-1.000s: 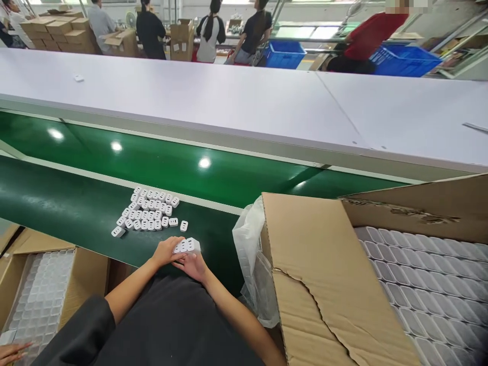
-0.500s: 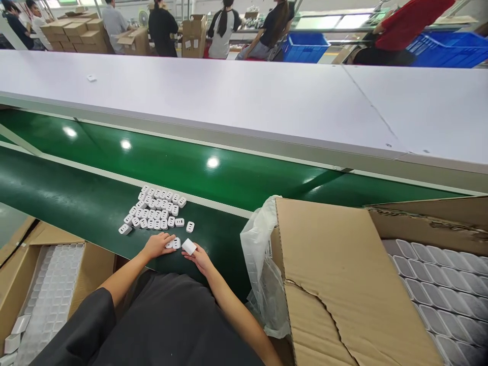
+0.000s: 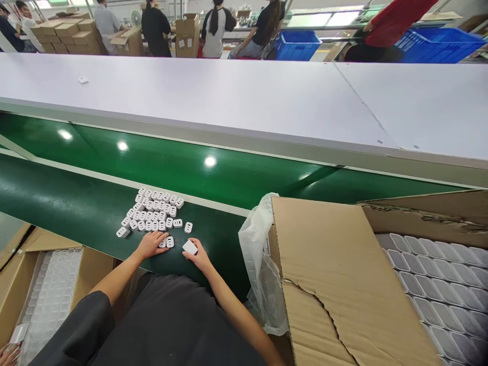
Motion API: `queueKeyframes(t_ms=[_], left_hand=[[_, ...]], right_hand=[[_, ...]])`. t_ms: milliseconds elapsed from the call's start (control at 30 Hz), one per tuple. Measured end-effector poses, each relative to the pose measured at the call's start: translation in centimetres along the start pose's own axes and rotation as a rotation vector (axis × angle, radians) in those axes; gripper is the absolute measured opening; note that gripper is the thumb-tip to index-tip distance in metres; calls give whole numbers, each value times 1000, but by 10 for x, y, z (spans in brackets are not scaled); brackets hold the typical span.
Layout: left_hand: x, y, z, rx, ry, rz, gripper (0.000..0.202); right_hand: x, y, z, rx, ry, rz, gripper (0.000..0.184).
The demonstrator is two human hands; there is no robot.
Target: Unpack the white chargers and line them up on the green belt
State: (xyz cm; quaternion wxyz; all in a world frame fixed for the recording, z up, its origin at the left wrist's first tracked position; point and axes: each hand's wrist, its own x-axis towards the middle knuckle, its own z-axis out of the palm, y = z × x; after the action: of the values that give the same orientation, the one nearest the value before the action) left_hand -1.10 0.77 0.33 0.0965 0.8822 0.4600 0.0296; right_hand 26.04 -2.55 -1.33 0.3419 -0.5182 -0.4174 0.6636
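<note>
On the green belt (image 3: 213,264), my left hand (image 3: 151,245) has its fingers curled round small white slotted pieces that look like USB charger housings. One slotted piece (image 3: 170,242) shows at its fingertips, with another partly covered. To its right, my right hand (image 3: 200,257) pinches a white block (image 3: 189,247), a plain face turned up; its other sides are hidden. Just beyond both hands lies a group of similar white pieces (image 3: 155,215) in uneven rows, slots upward. A single piece (image 3: 188,227) sits apart at the group's right.
An open carton (image 3: 316,254) with clear plastic trays stands at right, a plastic bag (image 3: 263,264) hanging beside it. Another carton (image 3: 89,262) of trays is at lower left, where another person's hand (image 3: 9,352) reaches in. A white shelf (image 3: 229,96) spans beyond the belt.
My left hand and the pieces at its fingertips have shifted slightly left, widening the gap to my right hand. Another person's hand has appeared at lower left. The view has turned slightly.
</note>
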Motion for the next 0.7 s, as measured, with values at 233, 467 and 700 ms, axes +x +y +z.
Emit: queueKeyframes(t_ms=[233,467,700], left_hand=[[-4,12,-2,37,76,-18,55],[2,31,7,87,129,-91,42],[3,23,-11,116,261,-60,39]], right_hand=[[15,-18,9,-416,69,-183,42],[18,-20,13,-624,45,-223,43],[27,-40,36,-608,-62,-250,65]])
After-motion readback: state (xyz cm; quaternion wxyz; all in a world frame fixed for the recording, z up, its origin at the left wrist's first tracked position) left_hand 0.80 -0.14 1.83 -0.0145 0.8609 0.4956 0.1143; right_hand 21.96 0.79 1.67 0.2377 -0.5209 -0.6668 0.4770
